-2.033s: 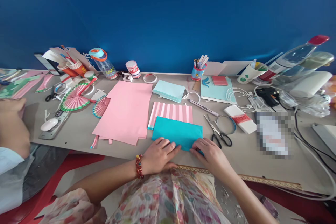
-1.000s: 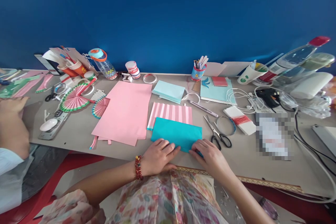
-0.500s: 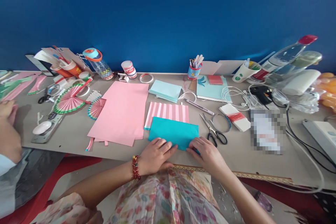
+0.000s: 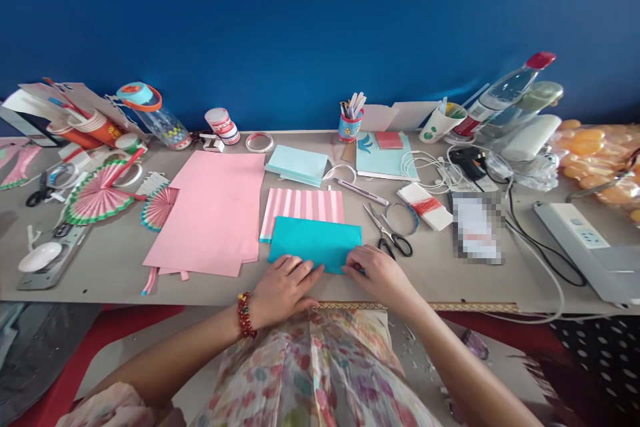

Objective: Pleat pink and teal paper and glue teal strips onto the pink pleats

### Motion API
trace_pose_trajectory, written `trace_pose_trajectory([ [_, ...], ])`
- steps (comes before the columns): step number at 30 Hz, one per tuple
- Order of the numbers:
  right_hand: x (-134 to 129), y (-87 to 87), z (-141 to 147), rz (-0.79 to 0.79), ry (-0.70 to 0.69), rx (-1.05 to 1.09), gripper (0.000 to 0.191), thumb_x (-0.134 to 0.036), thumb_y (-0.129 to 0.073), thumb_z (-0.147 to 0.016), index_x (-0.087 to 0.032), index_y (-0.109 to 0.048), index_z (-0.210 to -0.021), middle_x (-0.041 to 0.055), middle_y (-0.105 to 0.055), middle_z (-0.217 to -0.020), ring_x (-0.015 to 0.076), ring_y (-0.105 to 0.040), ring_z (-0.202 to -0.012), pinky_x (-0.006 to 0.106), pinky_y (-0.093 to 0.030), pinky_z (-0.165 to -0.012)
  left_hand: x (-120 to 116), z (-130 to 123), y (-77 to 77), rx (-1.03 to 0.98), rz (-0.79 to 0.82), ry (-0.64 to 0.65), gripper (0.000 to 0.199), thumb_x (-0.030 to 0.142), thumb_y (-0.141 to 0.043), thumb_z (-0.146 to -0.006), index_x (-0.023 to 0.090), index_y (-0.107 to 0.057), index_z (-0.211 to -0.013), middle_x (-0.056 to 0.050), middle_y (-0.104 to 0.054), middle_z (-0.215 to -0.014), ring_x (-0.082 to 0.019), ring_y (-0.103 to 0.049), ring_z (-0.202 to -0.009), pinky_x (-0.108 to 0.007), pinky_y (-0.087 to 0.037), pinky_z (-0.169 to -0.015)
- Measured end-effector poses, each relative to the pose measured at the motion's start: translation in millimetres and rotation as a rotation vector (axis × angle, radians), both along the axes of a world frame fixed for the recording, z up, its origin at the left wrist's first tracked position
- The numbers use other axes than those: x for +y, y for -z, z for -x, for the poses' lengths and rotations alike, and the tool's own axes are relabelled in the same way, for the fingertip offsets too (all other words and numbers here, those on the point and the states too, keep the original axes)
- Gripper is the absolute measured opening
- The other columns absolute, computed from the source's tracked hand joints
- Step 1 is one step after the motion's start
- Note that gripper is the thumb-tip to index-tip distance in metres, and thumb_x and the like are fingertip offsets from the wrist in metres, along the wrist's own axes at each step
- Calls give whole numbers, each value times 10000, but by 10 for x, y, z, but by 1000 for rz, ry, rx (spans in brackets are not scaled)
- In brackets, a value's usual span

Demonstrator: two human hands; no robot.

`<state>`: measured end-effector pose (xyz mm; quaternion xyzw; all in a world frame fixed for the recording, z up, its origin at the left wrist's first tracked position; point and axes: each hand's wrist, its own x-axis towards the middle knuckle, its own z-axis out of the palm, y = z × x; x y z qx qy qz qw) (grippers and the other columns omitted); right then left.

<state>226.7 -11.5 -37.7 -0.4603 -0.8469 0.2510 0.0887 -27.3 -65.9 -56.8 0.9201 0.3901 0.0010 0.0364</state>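
Teal paper point(image 4: 315, 240) lies on the grey table point(image 4: 210, 290) before a blue wall point(image 4: 280, 33), its near edge partly hidden by my loosely open left hand point(image 4: 284, 288) and curled right hand point(image 4: 383, 273), whose grip I can't make out.

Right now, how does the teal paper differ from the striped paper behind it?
The teal paper is plain, while the striped paper has lighter and darker pink bands. The left hand and right hand touch the teal paper; neither touches the striped paper. The teal paper hides the striped paper's near edge. Both lie on the table.
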Motion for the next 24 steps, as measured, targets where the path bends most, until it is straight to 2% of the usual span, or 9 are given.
trace_pose_trajectory([
  [6, 16, -50, 29, -10, -8, -92, 194, -273, -536, -943, -205, -592, -771, 20, -629, -788, 182, -562, -778, 283, -367, -691, -2, -8, -16, 14, 11, -11, 646, 581, -400, -962, 211, -347, -1490, -103, -547, -1294, -258, -481, -1069, -422, -386, -939],
  [18, 25, -71, 47, -12, -30, -164, 174, -270, -562, -937, -200, -596, -782, 28, -638, -817, 185, -561, -793, 275, -344, -665, -21, 5, 22, 22, 21, -31, 698, 587, -389, -965, 162, -304, -1512, -112, -568, -1284, -263, -476, -1065, -419, -370, -940],
  [24, 27, -69, 53, -20, -38, -177, 165, -267, -573, -932, -196, -603, -786, 32, -638, -822, 185, -558, -786, 281, -346, -668, -16, 3, 9, 31, 20, -34, 699, 591, -415, -955, 186, -306, -1514, -112, -565, -1274, -261, -481, -1073, -412, -375, -938],
])
